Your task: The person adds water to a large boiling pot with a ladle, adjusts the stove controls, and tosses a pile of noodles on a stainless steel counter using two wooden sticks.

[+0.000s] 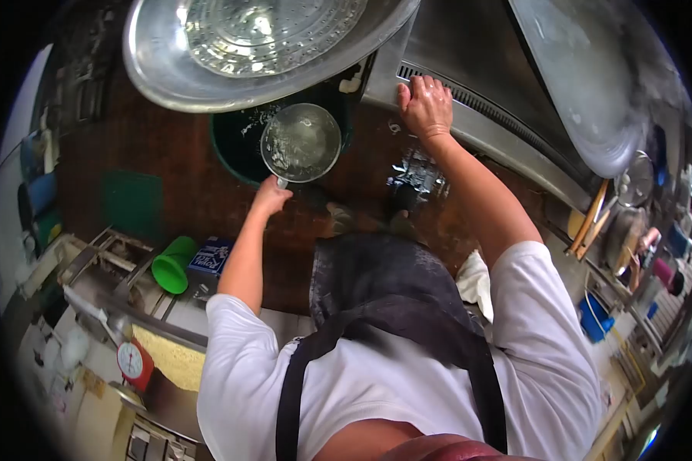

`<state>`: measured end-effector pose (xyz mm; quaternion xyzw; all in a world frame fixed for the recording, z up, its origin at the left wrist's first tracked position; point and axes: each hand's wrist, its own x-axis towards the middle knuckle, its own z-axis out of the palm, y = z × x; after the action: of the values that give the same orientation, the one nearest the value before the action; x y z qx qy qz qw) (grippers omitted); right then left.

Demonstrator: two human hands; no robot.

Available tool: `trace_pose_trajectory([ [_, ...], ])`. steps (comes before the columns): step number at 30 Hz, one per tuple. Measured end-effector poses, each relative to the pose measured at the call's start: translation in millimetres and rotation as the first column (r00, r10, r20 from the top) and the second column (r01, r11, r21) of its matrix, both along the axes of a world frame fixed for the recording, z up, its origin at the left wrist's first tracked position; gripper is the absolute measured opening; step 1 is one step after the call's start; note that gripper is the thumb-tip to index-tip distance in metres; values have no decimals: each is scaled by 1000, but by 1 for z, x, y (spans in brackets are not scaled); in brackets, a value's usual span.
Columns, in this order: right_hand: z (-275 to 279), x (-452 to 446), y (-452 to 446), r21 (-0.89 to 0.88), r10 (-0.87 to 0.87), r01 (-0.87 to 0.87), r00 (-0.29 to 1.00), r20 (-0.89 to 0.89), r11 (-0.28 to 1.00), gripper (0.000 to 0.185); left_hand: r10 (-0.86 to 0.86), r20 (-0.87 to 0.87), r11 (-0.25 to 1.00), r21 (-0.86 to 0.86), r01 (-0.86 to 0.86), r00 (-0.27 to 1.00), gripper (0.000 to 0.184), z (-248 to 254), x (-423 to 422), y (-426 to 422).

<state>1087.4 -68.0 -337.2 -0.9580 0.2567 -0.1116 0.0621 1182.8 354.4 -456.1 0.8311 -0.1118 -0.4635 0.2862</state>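
My left hand (271, 197) is closed around the handle of a round metal dipper (301, 143), whose bowl looks wet and glassy inside. The dipper is over a dark green tub (231, 142) on the floor, and small splashes show near its rim. Above it in the view is a large metal basin (165, 84) with a perforated disc (277, 34) inside. My right hand (426, 106) rests on the slotted edge of a steel counter (454, 46), fingers stretched out and holding nothing.
At the right, a big pale, steamy vessel (592, 77) stands on the steel counter. The reddish-brown floor (184, 161) has a wet, shiny patch. On the left are a green cup (174, 265), a blue box (210, 255) and a red scale (134, 364). A blue bucket (594, 315) stands at right.
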Motion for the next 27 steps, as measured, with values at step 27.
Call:
trace_pose_trajectory([
  [27, 63, -463, -108, 450, -349, 136, 832, 431, 882, 30, -184, 361, 926, -248, 284, 914, 29, 438, -86, -473],
])
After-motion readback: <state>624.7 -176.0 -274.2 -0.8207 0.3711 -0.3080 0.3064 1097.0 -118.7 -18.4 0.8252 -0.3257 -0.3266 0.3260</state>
